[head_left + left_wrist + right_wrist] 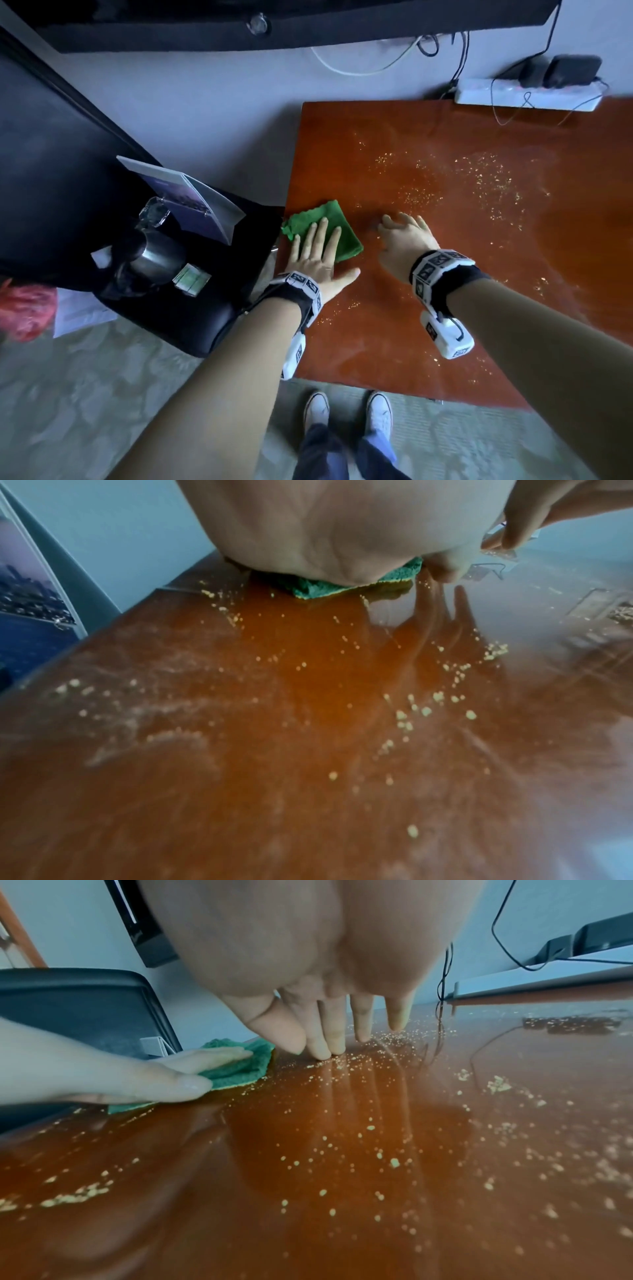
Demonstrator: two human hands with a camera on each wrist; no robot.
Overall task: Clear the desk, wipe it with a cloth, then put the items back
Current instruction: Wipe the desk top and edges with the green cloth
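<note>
Both forearms reach out over the glossy reddish-brown wooden desk (pixel 445 164) — one hand on the cloth, one on bare wood.

Left hand (pixel 317 255) lies flat, fingers straight and slightly spread, pressing the folded green cloth (pixel 337 221) at the desk's left edge. Right hand (pixel 404 240) arches just beside it, fingers (pixel 323 1045) straight and close together, tips touching the wood, holding nothing. Pale yellow crumbs (pixel 479 178) are scattered across the surface — thickest toward the right. A black chair (pixel 191 308) to the left carries a metal kettle (pixel 156 255) and booklet (pixel 191 198); a white power strip (pixel 527 96) sits at the far edge.
</note>
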